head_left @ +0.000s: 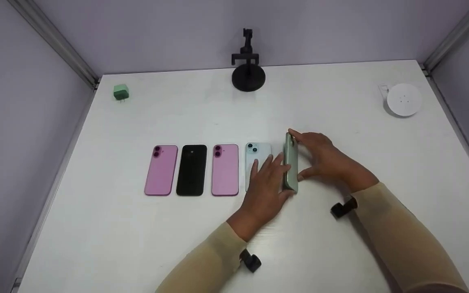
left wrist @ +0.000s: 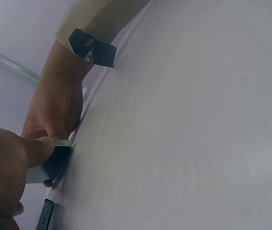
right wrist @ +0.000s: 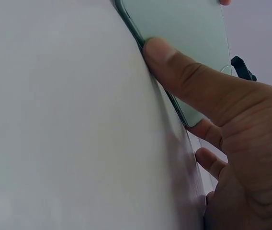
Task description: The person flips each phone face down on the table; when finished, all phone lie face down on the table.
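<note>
A light green phone stands tilted on its long edge, right of a row of flat phones. My right hand holds it from the right; in the right wrist view the thumb lies against its lower edge. From the left my left hand holds the same phone, its thumb at the near end. That hand also partly covers a pale blue phone. Left of it lie a pink phone, a black phone and another pink phone.
At the back stands a black phone stand with a round base. A green charger plug is at the back left. Toward the back right sits a white round disc. Walls border the white table at the back and sides.
</note>
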Available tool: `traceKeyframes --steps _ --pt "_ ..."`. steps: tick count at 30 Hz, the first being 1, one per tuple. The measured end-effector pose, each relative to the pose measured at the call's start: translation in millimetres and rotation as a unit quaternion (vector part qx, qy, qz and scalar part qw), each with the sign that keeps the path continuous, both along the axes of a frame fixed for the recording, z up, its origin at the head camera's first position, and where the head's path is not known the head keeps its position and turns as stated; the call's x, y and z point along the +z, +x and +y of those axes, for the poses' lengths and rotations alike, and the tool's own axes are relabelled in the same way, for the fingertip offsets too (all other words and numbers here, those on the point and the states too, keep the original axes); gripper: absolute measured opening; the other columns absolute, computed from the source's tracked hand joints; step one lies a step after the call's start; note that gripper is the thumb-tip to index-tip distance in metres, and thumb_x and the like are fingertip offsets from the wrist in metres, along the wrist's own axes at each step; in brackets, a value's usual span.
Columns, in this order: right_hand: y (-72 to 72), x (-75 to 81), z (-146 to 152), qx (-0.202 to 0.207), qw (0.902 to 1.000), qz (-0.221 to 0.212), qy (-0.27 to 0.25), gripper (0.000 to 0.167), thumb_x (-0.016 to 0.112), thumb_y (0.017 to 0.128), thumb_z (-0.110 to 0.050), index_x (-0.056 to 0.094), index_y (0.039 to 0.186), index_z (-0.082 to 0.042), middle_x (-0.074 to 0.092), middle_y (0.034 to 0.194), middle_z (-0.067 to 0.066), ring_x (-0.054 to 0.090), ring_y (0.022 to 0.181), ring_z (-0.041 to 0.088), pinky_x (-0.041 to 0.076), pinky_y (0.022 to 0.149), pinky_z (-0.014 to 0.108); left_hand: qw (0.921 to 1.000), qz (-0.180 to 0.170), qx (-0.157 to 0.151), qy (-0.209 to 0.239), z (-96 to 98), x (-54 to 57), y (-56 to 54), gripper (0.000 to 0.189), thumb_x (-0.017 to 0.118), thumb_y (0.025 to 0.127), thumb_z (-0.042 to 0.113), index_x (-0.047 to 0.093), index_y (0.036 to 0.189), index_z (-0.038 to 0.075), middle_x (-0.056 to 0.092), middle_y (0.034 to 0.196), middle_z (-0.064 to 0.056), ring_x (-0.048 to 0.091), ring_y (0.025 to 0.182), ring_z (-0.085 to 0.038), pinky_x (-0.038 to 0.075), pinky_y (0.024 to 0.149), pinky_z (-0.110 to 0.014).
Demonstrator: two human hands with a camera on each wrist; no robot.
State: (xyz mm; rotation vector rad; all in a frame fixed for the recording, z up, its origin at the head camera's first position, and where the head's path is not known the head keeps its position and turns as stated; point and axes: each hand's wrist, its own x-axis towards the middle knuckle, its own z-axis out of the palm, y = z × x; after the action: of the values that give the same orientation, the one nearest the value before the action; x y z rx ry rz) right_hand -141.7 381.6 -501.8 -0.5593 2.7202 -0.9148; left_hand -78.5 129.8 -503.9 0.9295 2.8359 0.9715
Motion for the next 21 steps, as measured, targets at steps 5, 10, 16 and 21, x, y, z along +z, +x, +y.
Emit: traceKeyframes --steps 5,10,16,21 --pt "2.7 2.0 3.8 0.01 0.9999 -0.003 0.0 0.135 0.105 0.071 -0.024 0.021 0.177 -0.028 0.043 0.171 0.016 0.03 0.162 0.044 0.019 0.132 0.066 0.9991 0.019 -0.016 -0.034 -0.2 3.9 -3.1 0.064 0.087 0.094 0.037 0.058 0.146 0.014 0.033 0.18 -0.008 0.028 0.168 -0.031 0.02 0.136 -0.062" --pt "3.5 1.7 6.0 0.02 0.9998 0.002 0.001 0.133 0.104 0.071 -0.026 0.023 0.176 -0.027 0.044 0.17 0.017 0.033 0.16 0.044 0.02 0.132 0.066 0.999 0.013 -0.028 -0.031 -0.9 2.8 -3.8 0.069 0.086 0.095 0.036 0.051 0.148 0.011 0.037 0.177 -0.01 0.032 0.167 -0.03 0.016 0.137 -0.061" --pt "3.8 2.1 6.4 0.023 0.9997 0.006 -0.003 0.132 0.104 0.071 -0.027 0.024 0.176 -0.027 0.044 0.17 0.017 0.033 0.159 0.044 0.02 0.132 0.065 0.9997 0.011 -0.022 -0.008 -2.0 1.4 -3.1 0.075 0.087 0.095 0.034 0.042 0.15 0.011 0.042 0.175 -0.009 0.034 0.166 -0.028 0.015 0.137 -0.061" --pt "4.4 3.0 6.2 0.023 0.9997 0.006 -0.002 0.131 0.104 0.071 -0.026 0.025 0.176 -0.026 0.044 0.17 0.017 0.033 0.159 0.044 0.021 0.132 0.065 0.9998 -0.002 -0.021 -0.008 -2.9 2.1 -4.5 0.094 0.087 0.095 0.035 0.032 0.165 0.008 0.065 0.156 -0.004 0.033 0.166 -0.027 0.012 0.138 -0.06"
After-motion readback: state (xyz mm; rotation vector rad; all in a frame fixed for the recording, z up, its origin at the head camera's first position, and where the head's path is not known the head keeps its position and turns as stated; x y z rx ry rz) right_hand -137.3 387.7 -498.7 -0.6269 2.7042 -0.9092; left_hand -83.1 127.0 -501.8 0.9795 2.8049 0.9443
